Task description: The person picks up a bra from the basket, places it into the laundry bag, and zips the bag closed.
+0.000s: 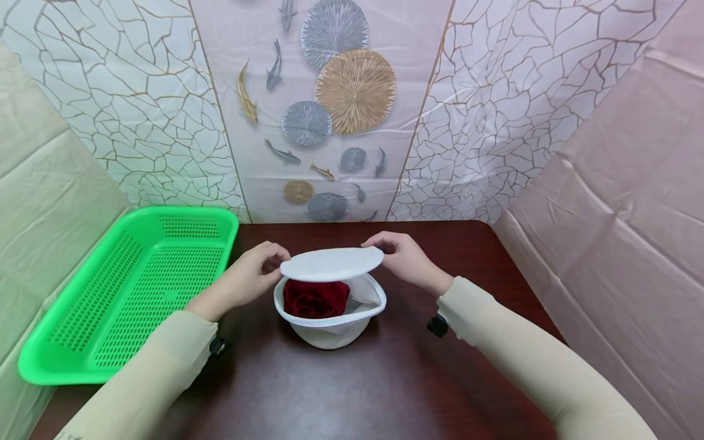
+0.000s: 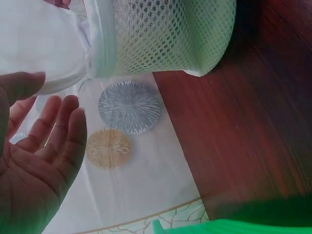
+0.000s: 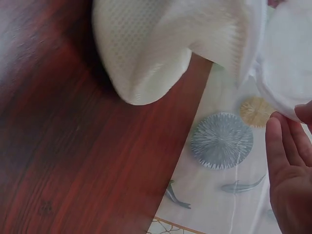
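Observation:
A white mesh laundry bag (image 1: pixel 330 336) stands upright on the table with its round lid (image 1: pixel 332 264) raised over the opening. Inside it, toward the left, lies a bunched dark red cloth (image 1: pixel 316 299). My left hand (image 1: pixel 250 275) pinches the lid's left edge, and my right hand (image 1: pixel 409 260) pinches the right edge. In the left wrist view the thumb lies over the lid's rim (image 2: pixel 66 87), with the other fingers below it. The bag's mesh side (image 3: pixel 141 44) sags inward in the right wrist view.
To the left, a green plastic basket (image 1: pixel 231 229) with slotted walls stands near my left forearm. The dark red wooden table (image 1: pixel 341 403) meets a patterned wall covering (image 1: pixel 352 159) at the back. A beige sheet (image 1: pixel 621 189) hangs along the right side.

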